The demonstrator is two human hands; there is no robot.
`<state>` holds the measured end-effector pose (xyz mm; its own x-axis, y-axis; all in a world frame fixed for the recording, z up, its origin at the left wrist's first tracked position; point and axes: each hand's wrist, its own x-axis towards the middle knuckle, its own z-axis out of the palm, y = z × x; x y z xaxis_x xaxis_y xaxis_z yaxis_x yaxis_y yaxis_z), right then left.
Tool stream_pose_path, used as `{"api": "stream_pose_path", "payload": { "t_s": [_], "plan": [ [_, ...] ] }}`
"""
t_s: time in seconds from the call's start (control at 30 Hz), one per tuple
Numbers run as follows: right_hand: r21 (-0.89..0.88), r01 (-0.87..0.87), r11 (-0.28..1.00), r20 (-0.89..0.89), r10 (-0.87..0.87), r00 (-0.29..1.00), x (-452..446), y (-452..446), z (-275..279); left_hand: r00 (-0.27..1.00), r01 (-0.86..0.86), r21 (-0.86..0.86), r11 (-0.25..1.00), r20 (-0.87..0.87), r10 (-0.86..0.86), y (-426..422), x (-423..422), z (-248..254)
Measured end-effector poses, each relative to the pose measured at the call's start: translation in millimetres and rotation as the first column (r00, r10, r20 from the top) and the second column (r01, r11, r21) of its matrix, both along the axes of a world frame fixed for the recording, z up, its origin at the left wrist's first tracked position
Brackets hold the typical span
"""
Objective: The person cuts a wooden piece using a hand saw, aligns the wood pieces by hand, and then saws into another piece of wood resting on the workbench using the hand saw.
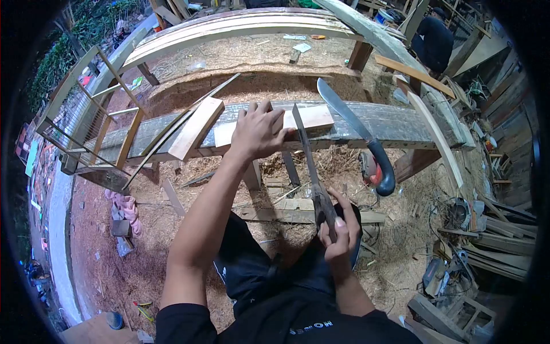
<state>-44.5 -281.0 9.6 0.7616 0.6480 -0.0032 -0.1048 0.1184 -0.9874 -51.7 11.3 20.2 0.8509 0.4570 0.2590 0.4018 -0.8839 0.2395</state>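
Note:
My left hand (258, 131) grips a pale wooden block (316, 117) and presses it onto a weathered beam (389, 121). My right hand (338, 229) is wrapped round the dark handle of a handsaw (309, 155). The narrow saw blade points away from me and crosses the block just right of my left hand; whether its teeth are in the wood I cannot tell. To the right, a machete (350, 117) with a black handle lies across the beam, its handle overhanging the near edge. Another short wooden block (196, 127) rests at a slant left of my left hand.
A wooden frame with wire mesh (97, 114) stands at the beam's left end. Long planks (240, 27) lie on a far beam. At right are a pile of boards (498, 246) and a crouching person (432, 43). Shavings cover the ground; a pink cloth (127, 212) lies left.

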Motion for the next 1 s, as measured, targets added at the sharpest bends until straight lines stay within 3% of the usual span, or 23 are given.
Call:
{"api": "stream_pose_path", "payload": {
  "t_s": [0.03,0.07,0.1,0.27,0.33,0.4,0.5,0.53,0.6,0.7,0.8,0.87,1.0],
  "plan": [
    [-0.012,-0.005,1.000,-0.011,0.005,1.000,0.0,1.9,7.6,1.000,0.008,0.000,1.000,-0.016,-0.008,1.6,0.9,1.8],
    [-0.092,-0.023,0.995,0.122,0.034,0.992,9.5,11.2,14.0,0.999,0.017,0.001,1.000,-0.030,-0.017,3.1,2.0,3.8],
    [-0.061,-0.011,0.998,0.227,0.025,0.974,22.4,27.6,5.9,0.999,0.022,-0.002,1.000,-0.031,-0.022,2.0,1.5,2.8],
    [-0.029,0.005,1.000,0.344,0.006,0.939,26.2,29.8,0.8,0.999,-0.016,0.007,1.000,0.041,0.016,-1.5,0.7,4.7],
    [-0.080,-0.039,0.996,0.258,0.058,0.964,14.5,1.0,-0.6,0.999,-0.019,0.027,0.999,0.049,0.017,2.8,3.1,4.5],
    [-0.084,-0.055,0.995,0.155,0.067,0.986,14.2,-6.8,1.5,0.997,-0.001,-0.010,1.000,-0.072,0.000,5.2,5.0,2.6],
    [-0.022,-0.054,0.998,0.279,0.058,0.959,38.3,35.0,8.7,1.000,0.010,-0.018,1.000,-0.001,-0.010,4.0,3.6,1.5],
    [-0.008,-0.086,0.996,0.178,0.086,0.980,42.7,45.9,11.0,1.000,0.006,-0.010,1.000,0.027,-0.006,2.8,2.5,3.6],
    [-0.018,-0.036,0.999,0.366,0.040,0.930,40.9,50.7,6.5,0.998,-0.038,0.014,0.999,0.040,0.038,1.2,3.8,6.4],
    [0.045,-0.021,0.999,0.341,0.005,0.940,21.5,24.8,-11.9,0.997,-0.044,0.077,0.996,0.073,0.038,0.7,2.8,-1.1],
    [0.015,-0.026,1.000,0.097,0.024,0.995,10.8,-2.4,-9.4,1.000,-0.002,0.058,0.998,0.006,0.002,5.9,3.1,-0.2],
    [0.039,-0.053,0.998,0.176,0.045,0.983,25.5,16.1,-1.1,0.999,-0.002,0.029,1.000,-0.043,0.004,3.0,1.2,3.5],
    [0.041,-0.070,0.997,0.189,0.061,0.980,42.3,52.7,4.0,0.994,-0.053,0.082,0.995,0.099,0.044,1.7,4.5,1.9]
  ]
}}
